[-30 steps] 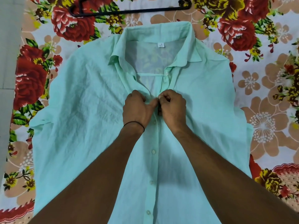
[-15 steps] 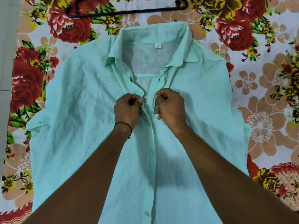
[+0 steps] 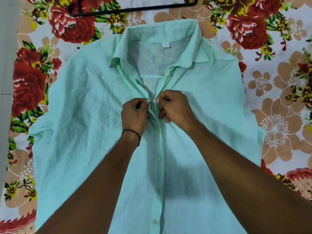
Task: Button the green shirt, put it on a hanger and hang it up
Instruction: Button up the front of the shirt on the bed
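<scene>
The pale green shirt [image 3: 81, 115] lies flat, front up, collar at the far end. Its lower buttons are fastened down the placket. My left hand [image 3: 134, 114] pinches the left placket edge just below the collar opening. My right hand [image 3: 175, 109] pinches the right placket edge with a small white button at its fingertips. The two edges sit a finger's width apart. A top button [image 3: 167, 74] near the collar is undone. The black hanger [image 3: 131, 9] lies beyond the collar, partly cut off by the frame's top.
A flowered bedsheet [image 3: 276, 102] covers the surface under the shirt. A grey floor strip [image 3: 6, 81] runs along the left edge of the bed.
My hands moved a little up the placket and now pinch the two edges at the following button. The view shifted slightly closer to the collar.
</scene>
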